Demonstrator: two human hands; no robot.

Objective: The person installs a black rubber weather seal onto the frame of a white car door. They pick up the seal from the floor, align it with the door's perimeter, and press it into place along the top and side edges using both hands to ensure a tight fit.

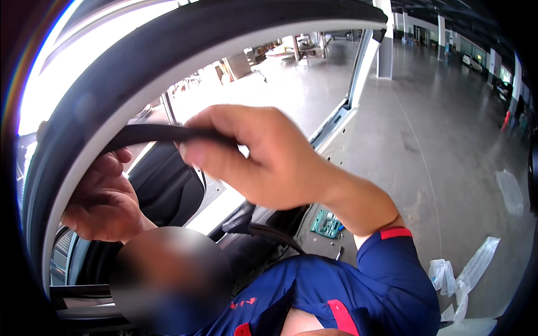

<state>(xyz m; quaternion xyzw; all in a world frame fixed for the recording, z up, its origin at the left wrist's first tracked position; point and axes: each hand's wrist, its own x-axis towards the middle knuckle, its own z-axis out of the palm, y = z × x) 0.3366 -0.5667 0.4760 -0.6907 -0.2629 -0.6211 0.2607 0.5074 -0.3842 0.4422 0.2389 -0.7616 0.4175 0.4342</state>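
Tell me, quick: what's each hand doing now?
Left hand: half-curled, partly hidden; whether it holds anything cannot be told.
Right hand: closed, holding the black weatherstrip.

two hands in the shot, one left hand (106,196) and one right hand (269,157). i get one black strip (151,133), one big arched frame (123,73), one green tool case (327,224) and one slim tool (339,253) on the floor. one navy shirt (392,274) too. further back, one white car (472,62), one red post (506,120) and at least three pillars (385,56). clear plastic (510,191): one piece by itself, plus a clump too jumbled to count.
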